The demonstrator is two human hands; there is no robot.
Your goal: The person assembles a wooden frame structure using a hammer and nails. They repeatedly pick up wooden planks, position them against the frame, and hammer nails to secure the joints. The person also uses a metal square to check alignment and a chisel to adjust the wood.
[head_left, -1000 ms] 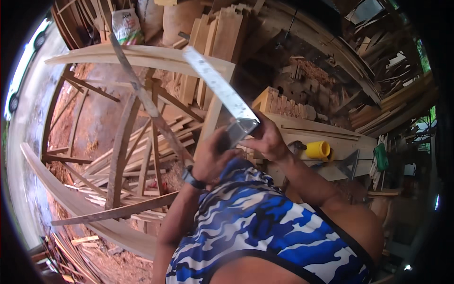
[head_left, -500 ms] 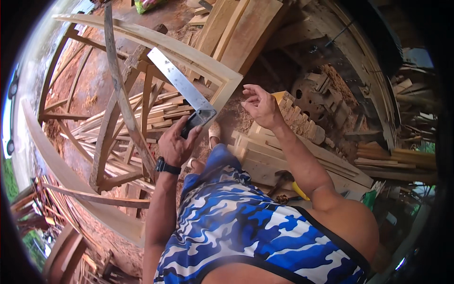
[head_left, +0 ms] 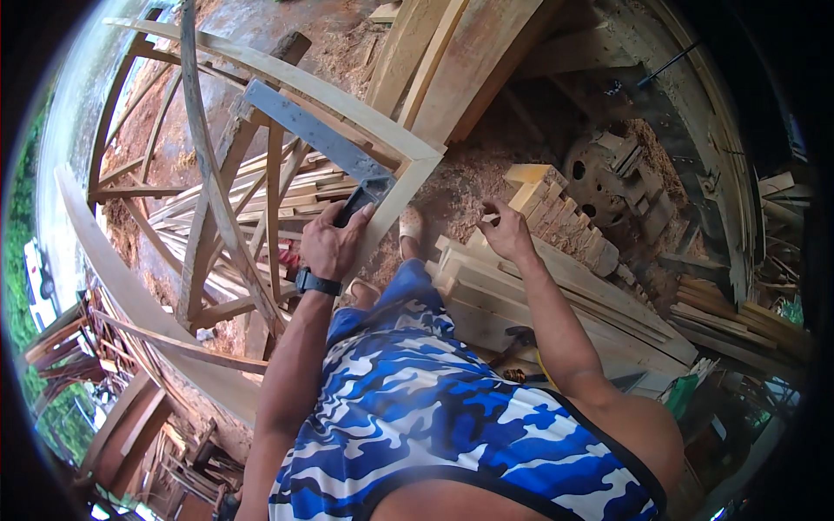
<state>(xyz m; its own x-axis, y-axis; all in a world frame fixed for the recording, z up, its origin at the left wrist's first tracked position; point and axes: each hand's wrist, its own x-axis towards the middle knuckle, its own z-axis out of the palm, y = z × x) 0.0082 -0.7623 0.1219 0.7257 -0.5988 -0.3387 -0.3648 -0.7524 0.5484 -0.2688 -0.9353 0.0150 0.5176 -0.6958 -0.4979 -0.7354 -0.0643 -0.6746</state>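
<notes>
My left hand [head_left: 330, 245] grips the black handle of a try square [head_left: 317, 135], whose long metal blade points up and to the left. The square lies at the corner of a pale wooden frame [head_left: 398, 195], with its handle alongside the frame's short near side and its blade running close to the long far side. To the right, apart from the frame, my right hand [head_left: 511, 236] hovers with thumb and forefinger curled together. Anything small between those fingertips is too hard to make out.
A rough wooden trestle [head_left: 228, 161] stands under the frame at the left. Stacked boards [head_left: 556, 295] lie below my right arm, with a hammer [head_left: 512, 343] on them. Planks [head_left: 465, 65] rest at the back, and a rusty wheel hub [head_left: 591, 178] sits at the right.
The square's handle has moved up against the frame's short side, its blade now nearer the far side. My right hand has drawn back, down and to the right, its fingers curling tighter.
</notes>
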